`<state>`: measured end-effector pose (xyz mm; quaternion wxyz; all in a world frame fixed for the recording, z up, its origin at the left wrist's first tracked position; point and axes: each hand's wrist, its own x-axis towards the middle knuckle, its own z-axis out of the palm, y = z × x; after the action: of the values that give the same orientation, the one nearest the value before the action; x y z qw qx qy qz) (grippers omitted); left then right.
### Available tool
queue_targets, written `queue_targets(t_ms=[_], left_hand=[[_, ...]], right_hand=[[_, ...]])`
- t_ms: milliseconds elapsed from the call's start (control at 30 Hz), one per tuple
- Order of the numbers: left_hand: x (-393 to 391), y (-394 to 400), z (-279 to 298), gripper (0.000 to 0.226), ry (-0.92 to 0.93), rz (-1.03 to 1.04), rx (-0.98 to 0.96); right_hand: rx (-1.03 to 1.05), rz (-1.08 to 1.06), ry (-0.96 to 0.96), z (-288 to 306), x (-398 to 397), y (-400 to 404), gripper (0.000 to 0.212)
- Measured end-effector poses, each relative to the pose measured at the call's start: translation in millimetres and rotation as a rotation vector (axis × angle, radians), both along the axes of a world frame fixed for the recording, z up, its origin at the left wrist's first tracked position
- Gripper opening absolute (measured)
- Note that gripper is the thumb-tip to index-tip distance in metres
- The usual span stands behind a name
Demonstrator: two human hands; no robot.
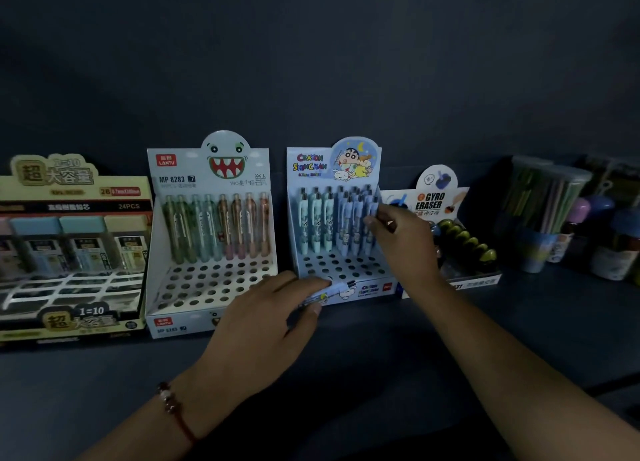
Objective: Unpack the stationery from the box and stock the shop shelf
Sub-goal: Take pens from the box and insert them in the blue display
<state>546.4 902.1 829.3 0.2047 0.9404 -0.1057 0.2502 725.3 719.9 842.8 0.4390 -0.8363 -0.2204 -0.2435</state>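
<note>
Head view: my right hand (403, 242) pinched a pen (372, 218) into the half-filled Shinchan display (332, 249); my left hand (266, 325) gripped spare pens (329, 289).

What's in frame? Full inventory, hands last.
lead refill box: 1, yellow-green, far left of shelf, refill cases in its back row
monster pen box: 1, white, second from left, one back row of pens, front holes bare
pens in monster box: about 8, green, teal, brown and pink
cartoon pen box: 1, light blue, centre, pens in its back rows
eraser box: 1, white, right of the cartoon pen box
tubs of pencils: several, dim, far right
shelf: 1, dark blue
bracelet: 1, red beaded, left wrist
left hand: holds a few loose blue pens at the cartoon pen box's front
right hand: pinches one blue pen in the back rows
</note>
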Motion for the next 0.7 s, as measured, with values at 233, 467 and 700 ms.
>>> queue_targets(t_ms=[233,467,700], left_hand=[[-0.7,1.5,0.5,0.033,-0.024,0.002,0.008],[-0.2,2.3,4.0,0.031,-0.077,0.000,-0.001],[-0.9,-1.1,2.2,0.030,-0.095,-0.058,-0.061]], right_hand=[[0.073,0.017,0.126,8.6,-13.5,-1.1,0.043],[0.287,0.193,0.333,17.4,-85.0,-11.7,0.030],[0.361,0.445,0.563,-12.1,-145.2,-9.2,0.040]])
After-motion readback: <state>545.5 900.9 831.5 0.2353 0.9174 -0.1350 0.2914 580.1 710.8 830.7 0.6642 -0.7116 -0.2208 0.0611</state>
